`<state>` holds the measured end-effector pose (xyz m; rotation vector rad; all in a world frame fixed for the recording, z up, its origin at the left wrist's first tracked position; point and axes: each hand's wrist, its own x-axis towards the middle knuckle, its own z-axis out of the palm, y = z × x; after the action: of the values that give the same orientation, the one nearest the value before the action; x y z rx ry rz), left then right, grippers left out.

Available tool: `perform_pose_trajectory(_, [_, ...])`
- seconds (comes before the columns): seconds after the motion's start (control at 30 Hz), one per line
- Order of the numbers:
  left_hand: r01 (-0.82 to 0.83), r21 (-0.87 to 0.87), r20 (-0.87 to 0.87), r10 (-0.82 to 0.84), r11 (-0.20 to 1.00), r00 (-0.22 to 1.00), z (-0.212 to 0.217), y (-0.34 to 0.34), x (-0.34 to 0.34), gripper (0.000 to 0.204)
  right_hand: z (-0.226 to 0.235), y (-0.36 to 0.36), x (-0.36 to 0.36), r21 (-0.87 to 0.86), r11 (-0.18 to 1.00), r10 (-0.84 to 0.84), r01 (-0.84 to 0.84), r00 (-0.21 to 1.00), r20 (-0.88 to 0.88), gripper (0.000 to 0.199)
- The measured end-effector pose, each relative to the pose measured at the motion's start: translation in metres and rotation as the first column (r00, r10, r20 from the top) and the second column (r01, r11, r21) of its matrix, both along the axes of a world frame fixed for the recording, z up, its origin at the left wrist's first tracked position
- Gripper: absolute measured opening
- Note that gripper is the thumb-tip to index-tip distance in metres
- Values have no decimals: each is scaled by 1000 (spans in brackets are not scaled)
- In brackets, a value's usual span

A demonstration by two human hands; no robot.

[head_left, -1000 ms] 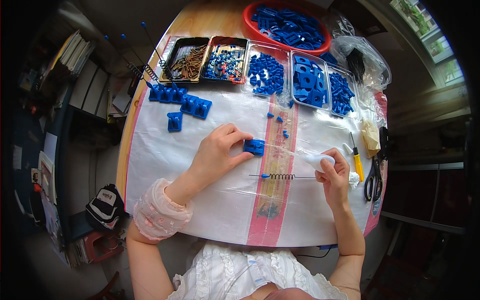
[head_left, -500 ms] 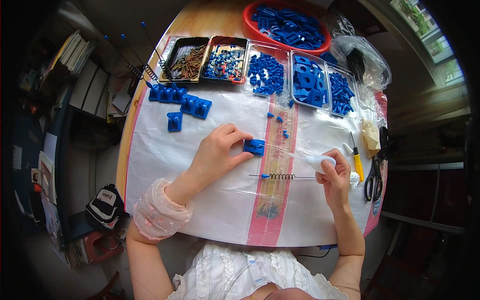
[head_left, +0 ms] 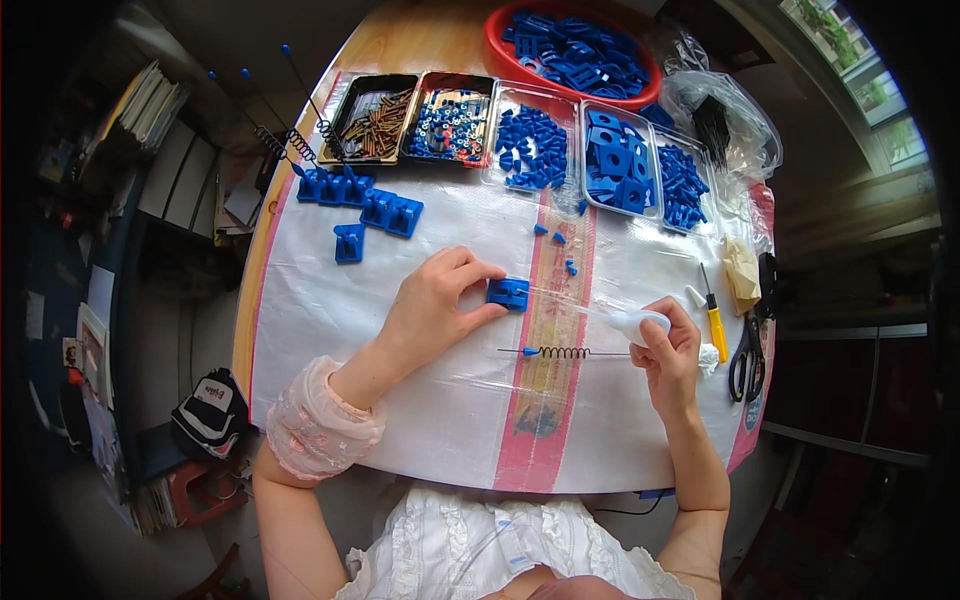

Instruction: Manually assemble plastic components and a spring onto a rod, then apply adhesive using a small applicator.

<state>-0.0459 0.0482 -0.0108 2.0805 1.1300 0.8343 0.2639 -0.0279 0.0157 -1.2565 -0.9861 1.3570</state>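
Observation:
Between the thumb and fingers of my left hand (head_left: 432,298), a small blue plastic block (head_left: 509,294) is pinched against the table. My right hand (head_left: 672,350) grips a whitish squeeze bottle (head_left: 636,322), tilted so that its thin nozzle points left at the block. Whether the tip touches the block is too fine to tell. Just nearer to me lies a black coil spring (head_left: 565,353) with straight wire ends and a blue cone (head_left: 531,353) on its left part. Its right end runs up to my right hand.
Trays of brass screws (head_left: 380,118), small nuts (head_left: 450,125) and blue parts (head_left: 530,145) line the back, before a red basin (head_left: 655,92). Assembled blue blocks (head_left: 390,212), some bearing tall springs, stand back left. A yellow screwdriver (head_left: 716,335) and scissors (head_left: 746,365) lie at right.
The squeeze bottle has tipped very slightly to the left in my right hand. My left hand, the block and the spring stay in place.

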Motion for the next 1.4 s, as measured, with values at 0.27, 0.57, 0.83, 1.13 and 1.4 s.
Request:
perform_pose_trajectory(0.27, [-2, -6, 5, 2, 1000, 1000, 0, 0, 0, 36, -1, 0, 1, 16, 1000, 12, -12, 1000, 14, 20])
perform_pose_trajectory(0.57, [2, 12, -11, -1, 1000, 1000, 0, 0, -1, 37, 0, 0, -1, -6, 1000, -19, 19, 1000, -6, 16])
perform_pose_trajectory(0.83, [0, -8, -6, 0, 1000, 1000, -1, 1, -1, 37, -3, 1, 2, 3, 1000, -9, 9, 1000, -12, 17])
perform_pose_trajectory(1.13, [-1, 19, -14, 1, 1000, 1000, -1, 0, -1, 37, -4, 1, 2, 14, 1000, 4, -4, 1000, 2, 19])
perform_pose_trajectory(1.4, [-3, 7, -22, 3, 1000, 1000, 2, 0, -1, 37, -5, 0, 2, 16, 1000, -6, 7, 1000, -10, 18])
